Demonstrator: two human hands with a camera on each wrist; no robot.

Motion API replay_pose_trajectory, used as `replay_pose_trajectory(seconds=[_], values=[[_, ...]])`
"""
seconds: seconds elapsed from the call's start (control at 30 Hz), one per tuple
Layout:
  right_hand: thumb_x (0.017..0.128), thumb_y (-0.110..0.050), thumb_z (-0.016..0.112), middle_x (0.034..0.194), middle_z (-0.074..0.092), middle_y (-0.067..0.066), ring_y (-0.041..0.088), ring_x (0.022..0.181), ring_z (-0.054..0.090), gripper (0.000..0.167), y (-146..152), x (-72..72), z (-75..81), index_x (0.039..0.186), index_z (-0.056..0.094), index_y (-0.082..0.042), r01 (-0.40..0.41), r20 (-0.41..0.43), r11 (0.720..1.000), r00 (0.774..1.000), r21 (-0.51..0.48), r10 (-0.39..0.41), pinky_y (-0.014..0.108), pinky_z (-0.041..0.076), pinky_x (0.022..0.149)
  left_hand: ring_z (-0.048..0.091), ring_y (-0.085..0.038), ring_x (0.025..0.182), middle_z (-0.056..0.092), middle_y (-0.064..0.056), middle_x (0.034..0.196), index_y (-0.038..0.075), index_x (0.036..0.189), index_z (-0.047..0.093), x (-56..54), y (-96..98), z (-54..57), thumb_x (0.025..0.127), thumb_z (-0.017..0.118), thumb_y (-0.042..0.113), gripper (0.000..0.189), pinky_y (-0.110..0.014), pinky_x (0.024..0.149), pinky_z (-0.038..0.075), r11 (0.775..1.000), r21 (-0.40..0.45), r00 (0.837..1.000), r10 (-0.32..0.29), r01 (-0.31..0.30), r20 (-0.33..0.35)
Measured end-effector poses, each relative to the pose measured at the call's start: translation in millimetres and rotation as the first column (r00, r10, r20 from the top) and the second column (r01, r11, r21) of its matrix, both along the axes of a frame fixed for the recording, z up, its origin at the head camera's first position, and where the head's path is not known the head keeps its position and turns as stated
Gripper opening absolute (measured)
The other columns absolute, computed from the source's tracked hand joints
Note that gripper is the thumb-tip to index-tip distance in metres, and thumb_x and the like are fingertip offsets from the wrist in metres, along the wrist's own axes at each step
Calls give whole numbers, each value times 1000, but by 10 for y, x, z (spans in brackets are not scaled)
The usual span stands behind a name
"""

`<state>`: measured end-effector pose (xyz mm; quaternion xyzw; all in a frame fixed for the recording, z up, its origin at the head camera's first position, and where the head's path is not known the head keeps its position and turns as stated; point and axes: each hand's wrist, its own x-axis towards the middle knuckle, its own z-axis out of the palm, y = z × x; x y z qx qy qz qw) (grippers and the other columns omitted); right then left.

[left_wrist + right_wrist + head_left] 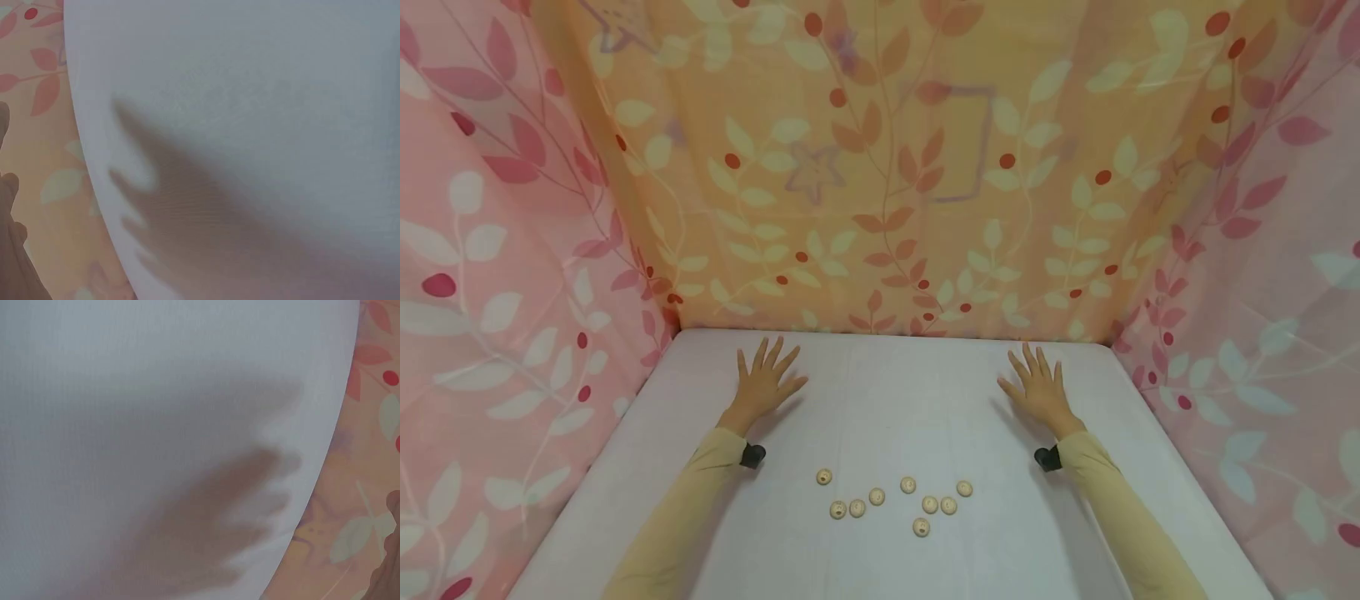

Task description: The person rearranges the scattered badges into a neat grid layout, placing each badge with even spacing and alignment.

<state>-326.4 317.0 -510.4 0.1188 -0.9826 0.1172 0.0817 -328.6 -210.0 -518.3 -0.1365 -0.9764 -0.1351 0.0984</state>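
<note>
My left hand [762, 385] is held over the far left of the white table with its fingers spread, holding nothing. Over the far right, my right hand [1040, 392] is spread the same way and is also bare. Both hands cast shadows on the cloth in the wrist views, where only finger edges show at the frame borders. Several small round beige pieces with dark marks lie nearer the front, between the forearms. One piece [823, 477] is at the left, another piece [921, 527] sits closest to me, and a third piece [964, 488] is at the right.
The white table [880, 400] is bounded by an orange leaf-patterned curtain [880, 167] at the back. A pink curtain [497, 333] hangs on the left and another pink curtain [1262, 333] on the right. Each wrist wears a small black device.
</note>
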Motion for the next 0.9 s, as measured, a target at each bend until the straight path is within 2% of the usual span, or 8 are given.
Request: replay_pose_trajectory(seconds=[0.1, 0.23, 0.37, 0.53, 0.73, 0.9], values=[[92, -50, 47, 154, 8, 17, 39, 141, -1, 68, -22, 43, -24, 145, 29, -12, -13, -11, 1000, 1000, -11, 13, 65, -5, 103, 0, -34, 142, 11, -10, 155, 25, 146, 27, 37, -17, -13, 89, 46, 57, 68, -65, 102, -10, 1000, -11, 1000, 0, 0, 9], [90, -47, 51, 153, 14, 18, 40, 140, 6, 65, -58, 117, -82, 143, 34, -13, -23, -26, 1000, 999, -12, 23, 66, 1, 103, 9, -36, 140, 19, -13, 153, 24, 145, 30, 89, -28, -82, 88, 48, 56, 68, -67, 101, -7, 1000, 16, 1000, -9, 9, -1], [89, -46, 54, 151, 21, 20, 43, 136, 20, 62, -80, 199, -157, 140, 40, -12, -38, -56, 999, 998, -26, 36, 66, 14, 102, 13, -37, 139, 24, -15, 151, 22, 144, 33, 191, -11, -143, 88, 48, 56, 67, -68, 101, -3, 998, 55, 1000, -17, 16, 9], [88, -45, 57, 145, 32, 20, 45, 121, 39, 60, -101, 304, -239, 136, 46, -11, -53, -102, 997, 994, -59, 47, 63, 32, 89, 17, -38, 138, 30, -17, 148, 19, 142, 37, 354, 25, -181, 88, 50, 55, 66, -68, 101, -1, 995, 101, 999, -29, 25, 38], [85, -40, 63, 125, 51, 18, 40, 103, 50, 50, -156, 421, -267, 126, 57, -12, -82, -161, 990, 985, -119, 62, 59, 36, 79, 24, -38, 136, 37, -17, 144, 16, 138, 44, 544, 68, -201, 87, 54, 52, 63, -69, 101, 5, 991, 132, 997, -46, 37, 65], [83, -36, 67, 106, 58, 10, 33, 96, 53, 41, -224, 535, -270, 117, 64, -13, -105, -150, 979, 986, -178, 78, 51, 37, 77, 31, -39, 133, 43, -17, 139, 13, 130, 53, 669, 109, -211, 85, 60, 46, 57, -68, 102, 10, 987, 148, 995, -73, 63, 64]])
